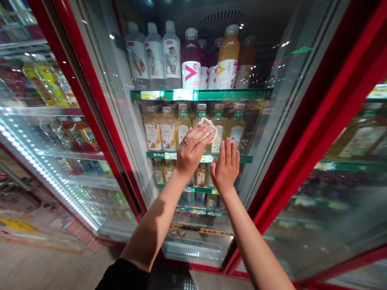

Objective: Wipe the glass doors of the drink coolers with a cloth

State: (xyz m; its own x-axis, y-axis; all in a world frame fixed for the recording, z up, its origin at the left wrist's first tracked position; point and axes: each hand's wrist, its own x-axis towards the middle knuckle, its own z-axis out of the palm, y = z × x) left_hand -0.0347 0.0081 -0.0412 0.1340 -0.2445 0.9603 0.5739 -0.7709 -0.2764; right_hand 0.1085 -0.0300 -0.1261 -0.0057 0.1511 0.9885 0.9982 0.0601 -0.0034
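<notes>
A crumpled whitish cloth (209,128) lies under the fingers of my left hand (192,151), which presses it to the glass door (266,60) of a red-framed drinks fridge. A ring shows on one finger. Just to the right, my right hand (226,165) rests on or close to the glass, fingers stretched upward and nothing in it. Behind the pane stand rows of drinks: tea bottles (167,129) at the level of my hands, and an orange drink bottle (228,56) on the shelf above.
Red door frames (302,153) run along both sides of the pane. More fridge shelves with bottles (45,80) stand at the left, beside a bright strip of lights (45,173). Another glass door (341,181) is at the right. Below lies the grey floor (60,268).
</notes>
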